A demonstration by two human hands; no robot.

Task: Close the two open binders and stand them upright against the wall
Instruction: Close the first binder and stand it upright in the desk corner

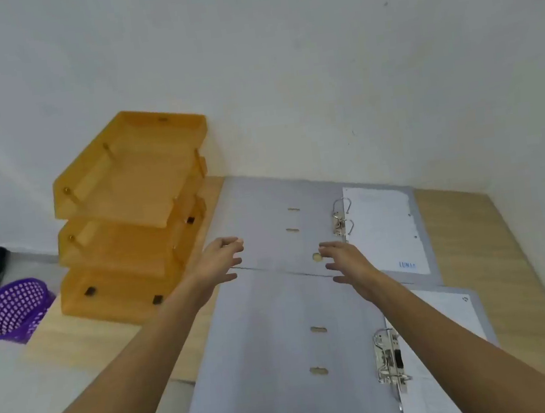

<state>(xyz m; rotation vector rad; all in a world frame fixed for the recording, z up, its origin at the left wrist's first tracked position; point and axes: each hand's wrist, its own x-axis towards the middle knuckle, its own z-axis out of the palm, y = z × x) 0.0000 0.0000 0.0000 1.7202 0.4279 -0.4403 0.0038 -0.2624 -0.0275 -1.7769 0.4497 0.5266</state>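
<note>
My left hand point(220, 260) and right hand point(346, 260) spread empty over the far binder point(266, 220), near binder point(280, 348) open just before it, orange tray stack point(129, 215) left of it

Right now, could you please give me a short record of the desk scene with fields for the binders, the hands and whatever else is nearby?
far binder: open, flat on the desk, by the wall, paper on its right side
near binder: open, flat, its top edge meets the far binder
left hand: open, above the far binder's left edge, holding nothing
right hand: open, above the far binder's lower edge, holding nothing
trays: orange, three stacked, left of the binders
basket: purple, on the floor at left
</note>
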